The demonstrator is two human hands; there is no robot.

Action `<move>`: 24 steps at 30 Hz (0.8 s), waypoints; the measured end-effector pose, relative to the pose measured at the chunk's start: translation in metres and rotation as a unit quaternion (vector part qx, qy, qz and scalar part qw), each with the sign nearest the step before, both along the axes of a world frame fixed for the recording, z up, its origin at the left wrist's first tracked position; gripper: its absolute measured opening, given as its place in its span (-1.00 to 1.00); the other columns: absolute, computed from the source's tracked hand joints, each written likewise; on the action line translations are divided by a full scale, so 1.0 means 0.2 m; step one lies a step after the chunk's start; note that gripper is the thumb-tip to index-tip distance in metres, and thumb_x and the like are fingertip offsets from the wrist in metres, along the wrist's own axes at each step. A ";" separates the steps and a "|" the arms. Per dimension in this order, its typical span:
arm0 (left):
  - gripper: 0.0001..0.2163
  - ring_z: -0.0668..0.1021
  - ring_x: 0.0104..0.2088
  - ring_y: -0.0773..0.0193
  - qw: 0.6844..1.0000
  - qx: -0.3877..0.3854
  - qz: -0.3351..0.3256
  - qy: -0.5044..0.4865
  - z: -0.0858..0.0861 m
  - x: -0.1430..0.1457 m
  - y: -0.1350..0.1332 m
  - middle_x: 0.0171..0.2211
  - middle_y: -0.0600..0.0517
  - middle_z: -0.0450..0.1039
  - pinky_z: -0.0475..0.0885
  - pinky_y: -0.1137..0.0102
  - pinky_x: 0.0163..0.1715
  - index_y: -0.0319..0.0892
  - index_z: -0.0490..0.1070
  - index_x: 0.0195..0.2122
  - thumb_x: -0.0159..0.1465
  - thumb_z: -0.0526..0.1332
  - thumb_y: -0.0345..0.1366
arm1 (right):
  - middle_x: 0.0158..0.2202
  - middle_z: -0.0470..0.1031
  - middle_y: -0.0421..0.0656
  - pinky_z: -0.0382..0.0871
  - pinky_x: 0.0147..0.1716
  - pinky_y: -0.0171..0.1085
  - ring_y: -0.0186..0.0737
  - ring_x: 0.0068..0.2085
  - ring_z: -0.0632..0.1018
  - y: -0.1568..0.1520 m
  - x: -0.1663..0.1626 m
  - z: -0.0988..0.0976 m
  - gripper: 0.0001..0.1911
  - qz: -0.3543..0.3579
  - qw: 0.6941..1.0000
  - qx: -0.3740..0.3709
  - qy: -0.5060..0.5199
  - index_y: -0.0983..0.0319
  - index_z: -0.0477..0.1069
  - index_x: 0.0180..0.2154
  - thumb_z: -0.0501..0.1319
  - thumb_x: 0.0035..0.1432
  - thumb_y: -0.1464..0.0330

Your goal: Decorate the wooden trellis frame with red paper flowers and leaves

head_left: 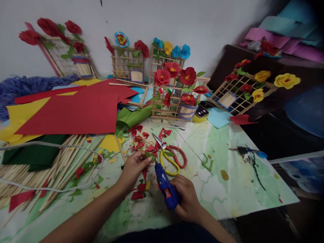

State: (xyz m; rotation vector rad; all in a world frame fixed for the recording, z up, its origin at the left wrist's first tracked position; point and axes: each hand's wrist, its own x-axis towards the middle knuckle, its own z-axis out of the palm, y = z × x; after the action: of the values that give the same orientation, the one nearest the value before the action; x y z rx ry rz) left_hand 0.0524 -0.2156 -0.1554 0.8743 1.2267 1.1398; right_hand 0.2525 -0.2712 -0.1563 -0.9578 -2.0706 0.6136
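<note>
My left hand (135, 168) pinches a small green paper leaf (150, 156) between thumb and fingertips. In my right hand (186, 195) is a blue hot glue gun (165, 187), its nozzle pointing up and away from me, right by the leaf. Whether the nozzle touches the leaf I cannot tell. Just beyond lie scissors (173, 157) with one red and one yellow handle, their blades pointing to the far left. Red paper scraps (138, 141) are strewn around the blades, and more red pieces (138, 193) lie left of the glue gun.
Bamboo sticks (60, 168) and a grey cord (97, 175) cover the left side. Behind them are red paper sheets (76, 113) and rolled green paper (136, 116). Stick trellises with paper flowers (174, 101) stand at the back. A smartwatch (201, 110) sits beside one. The table's edge (283, 206) is at right.
</note>
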 end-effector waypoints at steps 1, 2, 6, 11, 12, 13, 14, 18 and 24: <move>-0.76 0.44 -0.53 0.40 1.000 0.000 -0.001 0.000 0.00 0.00 0.00 -0.56 0.10 0.41 0.34 0.51 -0.47 -0.22 0.41 -0.47 0.00 0.40 -0.19 | -0.50 0.41 -0.14 0.22 -0.48 -0.26 -0.22 -0.47 0.40 0.00 0.00 0.00 -0.79 0.002 1.000 -0.002 0.000 0.21 0.32 -0.31 0.04 0.17 0.22; -0.76 0.44 -0.53 0.40 1.000 -0.001 -0.001 -0.001 0.00 0.00 0.00 -0.56 0.10 0.41 0.34 0.51 -0.47 -0.22 0.41 -0.47 0.00 0.40 -0.19 | -0.50 0.41 -0.13 0.22 -0.48 -0.26 -0.22 -0.46 0.40 0.00 0.00 0.00 -0.78 0.003 1.000 -0.005 0.000 0.21 0.32 -0.31 0.04 0.17 0.22; -0.76 0.46 -0.52 0.40 1.000 -0.011 0.001 -0.011 -0.01 0.00 0.00 -0.57 0.11 0.41 0.34 0.52 -0.47 -0.22 0.39 -0.47 0.00 0.40 -0.19 | -0.51 0.39 -0.14 0.21 -0.49 -0.26 -0.23 -0.48 0.38 0.00 0.00 -0.01 -0.76 0.006 1.000 -0.005 -0.006 0.21 0.31 -0.33 0.02 0.19 0.19; -0.72 0.45 -0.55 0.43 0.998 -0.025 0.026 -0.047 0.00 0.00 0.00 -0.57 0.13 0.42 0.35 0.53 -0.50 -0.22 0.37 -0.47 -0.05 0.43 -0.21 | -0.54 0.36 -0.16 0.19 -0.51 -0.26 -0.23 -0.50 0.36 0.00 -0.01 -0.01 -0.73 0.004 1.000 -0.001 -0.008 0.21 0.30 -0.34 0.00 0.18 0.16; -0.71 0.45 -0.56 0.43 0.997 -0.031 0.032 -0.056 0.01 0.00 0.00 -0.58 0.13 0.42 0.35 0.54 -0.51 -0.22 0.36 -0.47 -0.06 0.44 -0.21 | -0.54 0.36 -0.16 0.19 -0.52 -0.26 -0.23 -0.50 0.36 0.00 -0.01 -0.01 -0.74 0.002 1.000 0.001 -0.005 0.21 0.30 -0.33 0.02 0.17 0.16; -0.70 0.44 -0.57 0.44 0.997 -0.038 0.038 -0.064 0.01 0.00 0.00 -0.58 0.13 0.42 0.34 0.55 -0.53 -0.22 0.36 -0.47 -0.07 0.45 -0.21 | -0.53 0.36 -0.16 0.20 -0.51 -0.26 -0.23 -0.49 0.37 -0.01 0.00 0.00 -0.75 0.000 1.000 0.005 -0.001 0.21 0.30 -0.32 0.03 0.15 0.17; -0.69 0.44 -0.57 0.44 0.996 -0.045 0.043 -0.071 0.02 0.00 0.00 -0.58 0.13 0.42 0.34 0.56 -0.54 -0.22 0.35 -0.47 -0.09 0.45 -0.21 | -0.51 0.38 -0.15 0.22 -0.50 -0.25 -0.22 -0.48 0.38 -0.01 0.01 0.00 -0.76 -0.004 1.000 0.014 0.004 0.21 0.31 -0.30 0.04 0.14 0.17; -0.67 0.45 -0.57 0.44 0.994 -0.058 0.056 -0.079 0.03 0.01 0.01 -0.58 0.13 0.42 0.35 0.56 -0.54 -0.23 0.38 -0.46 -0.14 0.47 -0.22 | -0.37 0.44 -0.08 0.31 -0.37 -0.18 -0.15 -0.36 0.42 0.03 0.11 0.04 -0.76 -0.092 0.994 0.047 -0.022 0.22 0.31 -0.19 0.10 0.11 0.26; -0.66 0.43 -0.58 0.44 0.995 -0.049 0.061 -0.069 0.04 0.01 0.01 -0.59 0.12 0.41 0.37 0.54 -0.54 -0.25 0.40 -0.48 -0.18 0.48 -0.22 | -0.33 0.46 -0.02 0.30 -0.25 -0.09 0.00 -0.25 0.42 0.22 0.36 0.05 -0.74 -0.320 0.919 0.006 -0.229 0.27 0.39 -0.22 0.17 0.12 0.23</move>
State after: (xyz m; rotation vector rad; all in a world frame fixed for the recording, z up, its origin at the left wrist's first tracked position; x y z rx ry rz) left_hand 0.0540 -0.2135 -0.1474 0.6433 1.2250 1.2059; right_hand 0.3243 -0.2264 -0.1465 -1.7964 -1.9507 0.0214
